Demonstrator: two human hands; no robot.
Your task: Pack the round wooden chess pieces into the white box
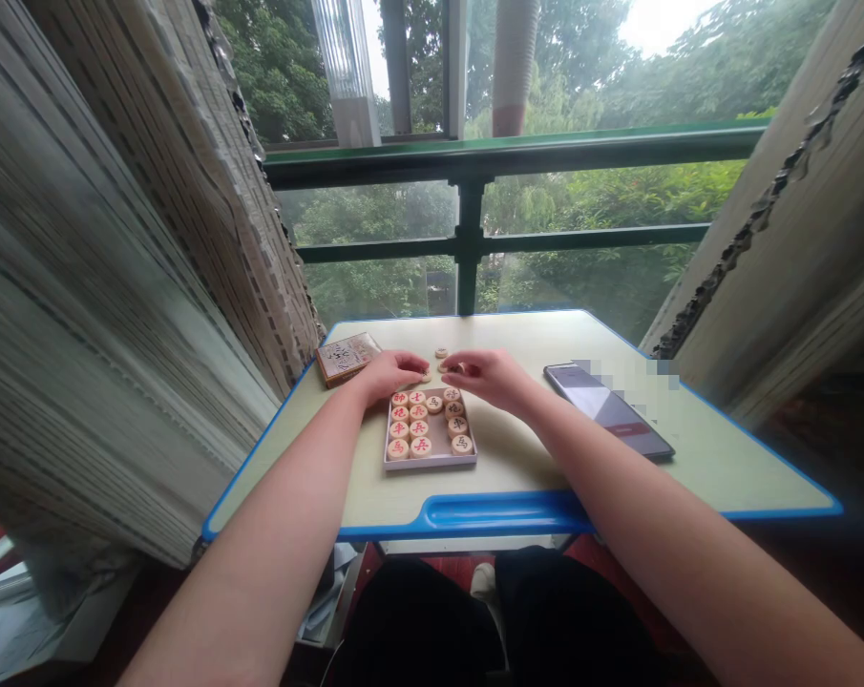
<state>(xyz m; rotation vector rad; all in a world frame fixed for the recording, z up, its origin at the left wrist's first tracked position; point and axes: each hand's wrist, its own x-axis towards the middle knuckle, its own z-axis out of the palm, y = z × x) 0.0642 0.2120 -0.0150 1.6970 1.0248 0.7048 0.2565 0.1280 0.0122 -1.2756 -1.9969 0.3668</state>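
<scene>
A shallow white box [432, 465] lies open on the table, partly filled with round wooden Chinese chess pieces. Red-lettered pieces [418, 429] stand in two columns at its left, and black-lettered pieces [457, 426] line its right side, with one more near the top middle. Just beyond the box's far edge, my left hand [395, 373] has its fingertips closed on a chess piece [427, 375]. My right hand [487, 378] pinches another piece [442, 366] beside it, partly covered by the fingers. One loose piece [441, 353] lies a little farther back.
A patterned box lid [347, 357] rests at the table's left edge, near my left wrist. To the right of my right forearm lies a phone or tablet [609, 410]. The pale table [524, 468] has a blue rim; curtains [137, 239] hang at both sides and a green railing [517, 157] runs behind.
</scene>
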